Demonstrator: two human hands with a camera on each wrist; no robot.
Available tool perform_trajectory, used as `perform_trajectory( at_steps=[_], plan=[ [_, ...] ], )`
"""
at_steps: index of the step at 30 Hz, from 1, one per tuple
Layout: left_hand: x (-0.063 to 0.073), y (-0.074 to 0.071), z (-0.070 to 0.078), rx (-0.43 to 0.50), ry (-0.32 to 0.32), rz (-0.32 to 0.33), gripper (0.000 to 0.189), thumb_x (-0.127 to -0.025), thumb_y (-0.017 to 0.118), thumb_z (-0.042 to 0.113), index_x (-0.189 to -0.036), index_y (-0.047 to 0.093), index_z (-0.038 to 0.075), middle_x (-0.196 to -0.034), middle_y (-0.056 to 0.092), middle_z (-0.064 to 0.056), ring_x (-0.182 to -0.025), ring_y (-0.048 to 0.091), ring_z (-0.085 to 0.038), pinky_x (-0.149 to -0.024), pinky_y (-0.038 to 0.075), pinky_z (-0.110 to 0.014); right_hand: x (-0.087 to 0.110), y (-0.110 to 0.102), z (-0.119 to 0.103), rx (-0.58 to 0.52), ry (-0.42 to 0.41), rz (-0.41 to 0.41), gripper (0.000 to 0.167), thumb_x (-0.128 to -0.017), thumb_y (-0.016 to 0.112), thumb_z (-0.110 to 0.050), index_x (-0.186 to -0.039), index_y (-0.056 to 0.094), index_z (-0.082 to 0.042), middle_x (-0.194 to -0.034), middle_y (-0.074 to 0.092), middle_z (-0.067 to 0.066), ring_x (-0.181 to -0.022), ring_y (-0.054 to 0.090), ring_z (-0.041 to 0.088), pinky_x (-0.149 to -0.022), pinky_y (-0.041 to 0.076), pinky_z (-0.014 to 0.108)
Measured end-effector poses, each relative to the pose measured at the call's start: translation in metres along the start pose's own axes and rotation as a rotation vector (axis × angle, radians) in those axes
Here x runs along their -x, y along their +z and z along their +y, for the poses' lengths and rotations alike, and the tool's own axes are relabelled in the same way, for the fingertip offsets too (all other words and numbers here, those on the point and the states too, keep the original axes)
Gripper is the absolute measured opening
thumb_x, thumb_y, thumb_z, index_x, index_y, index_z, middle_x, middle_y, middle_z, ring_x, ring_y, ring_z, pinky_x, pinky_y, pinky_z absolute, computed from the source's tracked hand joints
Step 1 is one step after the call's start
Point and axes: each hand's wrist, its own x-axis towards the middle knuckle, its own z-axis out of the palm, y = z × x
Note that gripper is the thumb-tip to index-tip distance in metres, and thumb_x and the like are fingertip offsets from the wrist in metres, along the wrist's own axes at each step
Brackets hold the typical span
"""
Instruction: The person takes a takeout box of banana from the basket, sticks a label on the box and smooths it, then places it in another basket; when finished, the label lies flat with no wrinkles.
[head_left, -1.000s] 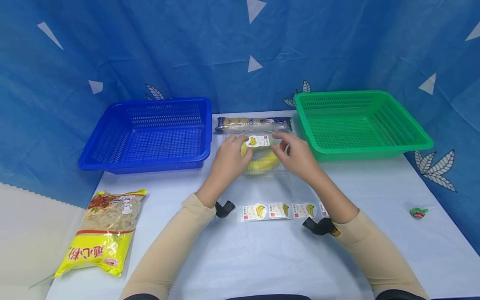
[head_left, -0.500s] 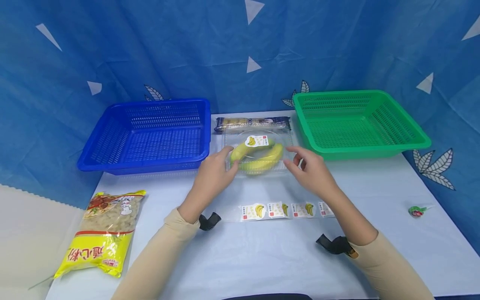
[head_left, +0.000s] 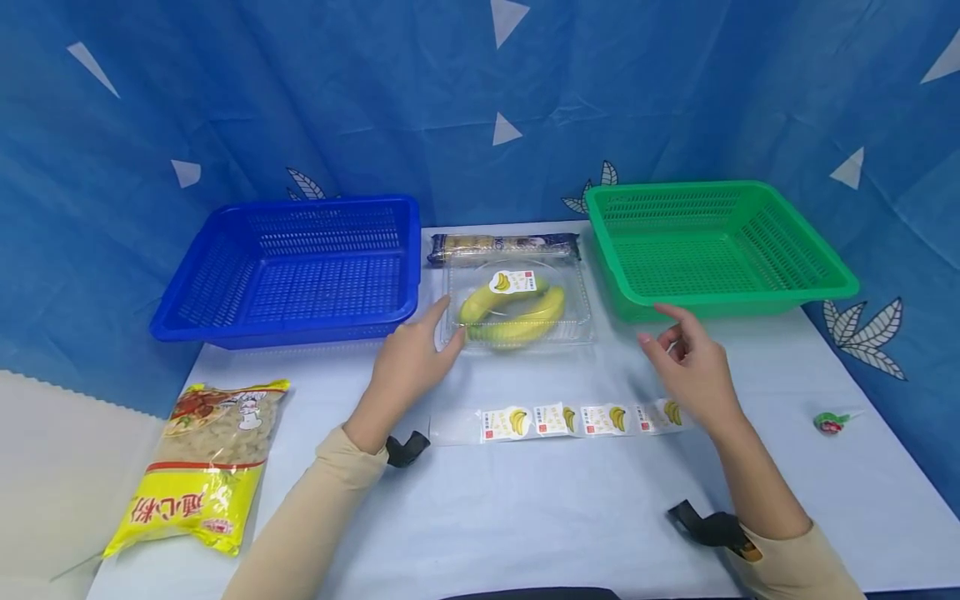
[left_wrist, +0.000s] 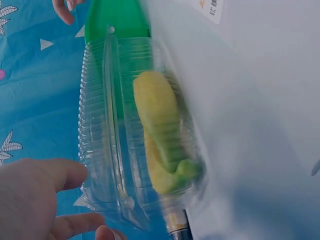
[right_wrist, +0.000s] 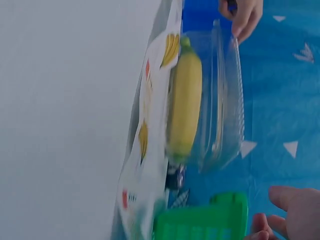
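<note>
A clear plastic clamshell box (head_left: 577,329) lies at the back middle of the table. Inside it are two yellow-green bananas (head_left: 534,325), and a white banana sticker (head_left: 513,282) is on the lid. My left hand (head_left: 412,358) has its thumb and forefinger spread at the box's left edge, holding nothing. In the left wrist view, these fingertips (left_wrist: 77,173) are right at the lid's side. My right hand (head_left: 697,371) is apart from the box, to its right and in front of the green basket, fingers loosely bent around nothing. A strip of banana stickers (head_left: 558,421) lies between the forearms.
A blue basket (head_left: 285,329) stands back left and a green basket (head_left: 735,298) back right. Behind the box lies a long wrapped package (head_left: 504,246). A bag of macaroni (head_left: 202,467) lies front left. A small green-and-red wrapped piece (head_left: 830,423) lies at the right.
Both hands have come off the sticker on the lid and moved apart. My left hand drew left to the box's edge; my right hand drew right and nearer. The box stays in place.
</note>
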Motion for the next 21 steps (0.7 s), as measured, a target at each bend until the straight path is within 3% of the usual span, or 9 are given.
perform_trajectory(
  at_steps=[13, 16, 21],
  plan=[
    [0.0, 0.007, -0.006, 0.053, -0.039, -0.021, 0.071, -0.097, 0.049, 0.059, -0.158, 0.027, 0.028, -0.072, 0.065, -0.015, -0.053, 0.055, -0.024, -0.047, 0.042, -0.035, -0.008, -0.04, 0.043, -0.033, 0.288, 0.112, 0.07, -0.098, 0.058, -0.044, -0.157, 0.026, -0.023, -0.085, 0.054, -0.014, -0.064, 0.047, 0.005, -0.052, 0.04, 0.023],
    [-0.001, 0.009, -0.007, 0.071, -0.041, -0.02, 0.073, -0.096, 0.047, 0.062, -0.158, 0.023, 0.032, -0.085, 0.069, -0.02, -0.057, 0.058, -0.026, -0.052, 0.047, -0.039, -0.014, -0.048, 0.05, -0.044, 0.351, 0.13, 0.073, -0.098, 0.055, -0.048, -0.158, 0.02, -0.027, -0.085, 0.052, -0.015, -0.065, 0.047, 0.004, -0.054, 0.041, 0.023],
    [-0.003, 0.013, -0.007, 0.103, -0.045, -0.031, 0.075, -0.094, 0.04, 0.071, -0.158, 0.017, 0.04, -0.121, 0.067, -0.024, -0.078, 0.067, -0.033, -0.074, 0.055, -0.049, -0.025, -0.058, 0.06, -0.04, 0.455, 0.141, 0.078, -0.097, 0.051, -0.055, -0.159, 0.01, -0.032, -0.091, 0.049, -0.011, -0.069, 0.048, 0.004, -0.056, 0.042, 0.023]
  ],
)
